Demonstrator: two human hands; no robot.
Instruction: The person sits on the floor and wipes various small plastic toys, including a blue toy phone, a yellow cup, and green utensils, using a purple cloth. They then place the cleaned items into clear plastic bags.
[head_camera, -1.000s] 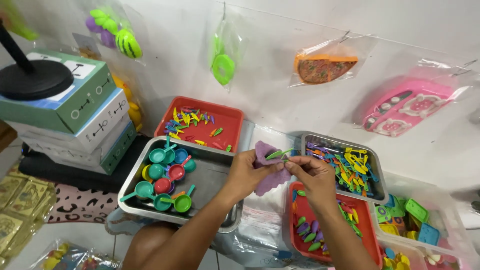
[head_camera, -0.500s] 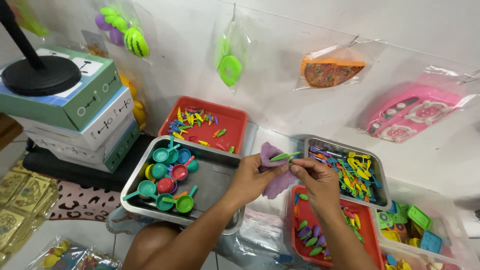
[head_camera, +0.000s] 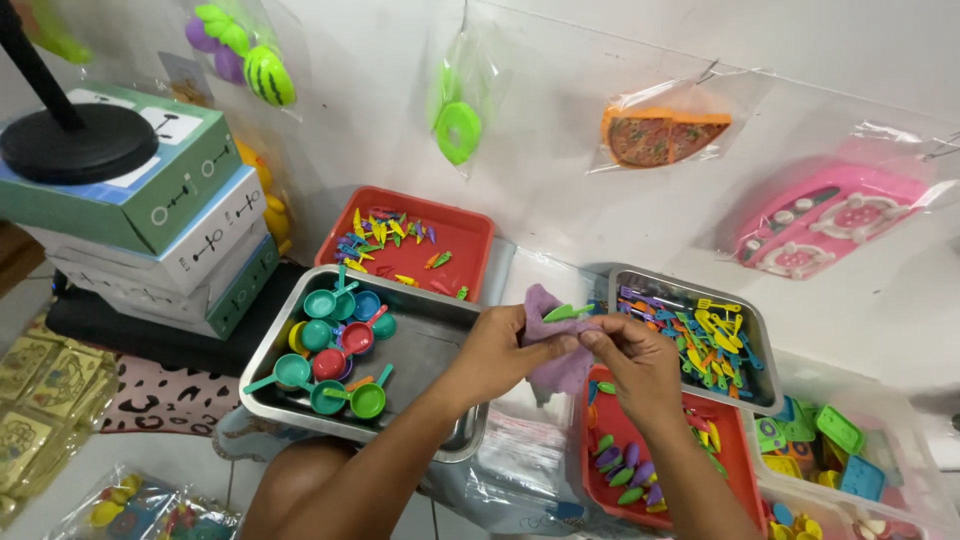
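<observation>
A steel tray (head_camera: 440, 345) at left holds small toy pans (head_camera: 335, 345), with a red tray (head_camera: 465, 235) of bits behind it. Over its right edge the left hand (head_camera: 500, 352) has its grip clenched on a purple cloth (head_camera: 560, 365), with a green toy piece (head_camera: 568, 312) against the cloth's top. The right hand (head_camera: 632, 362) pinches the cloth's edge, above a second red tray (head_camera: 600, 470) of leaf-shaped bits and before a steel tray (head_camera: 760, 345) of coloured utensils.

I see a soft matt purple cloth (head_camera: 556, 345), a glossy green plastic spoon (head_camera: 566, 312), shiny metal trays (head_camera: 420, 345) and smooth red plastic trays (head_camera: 455, 235).
</observation>
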